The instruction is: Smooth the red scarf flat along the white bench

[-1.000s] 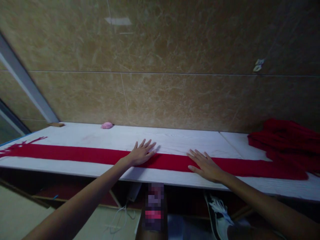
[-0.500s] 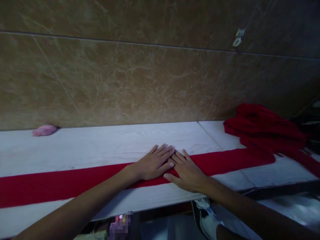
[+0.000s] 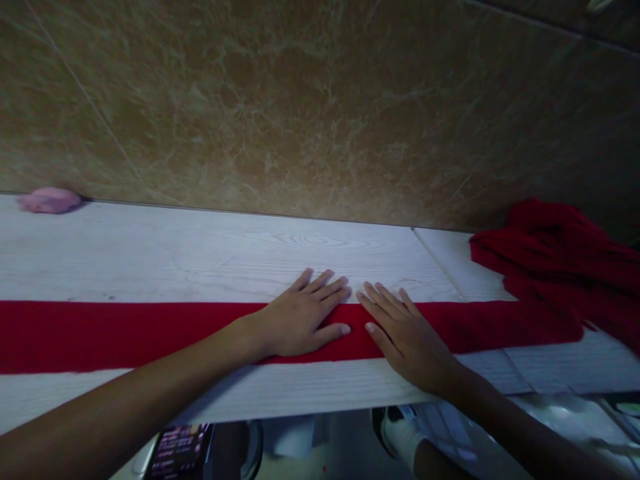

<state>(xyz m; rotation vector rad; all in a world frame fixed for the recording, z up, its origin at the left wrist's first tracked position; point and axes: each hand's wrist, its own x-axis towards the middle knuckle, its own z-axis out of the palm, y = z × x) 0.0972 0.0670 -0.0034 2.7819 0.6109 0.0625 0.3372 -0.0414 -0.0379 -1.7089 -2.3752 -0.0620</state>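
Red scarf point(image 3: 125, 335) — beneath left hand point(image 3: 300, 320), right hand point(image 3: 406, 335)

No text, label or number is legible

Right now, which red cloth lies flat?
The long red strip, spread along the table under the left hand and right hand. The red heap at the far right is crumpled.

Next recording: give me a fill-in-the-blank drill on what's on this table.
The left hand and right hand lie flat on a long ____ cloth strip.
The strip lies on a ____ wooden table.
By the wall, far left, sits a small ____ lump.
A heap of red cloth lies to the hands' ____.
Missing: red; white; pink; right.
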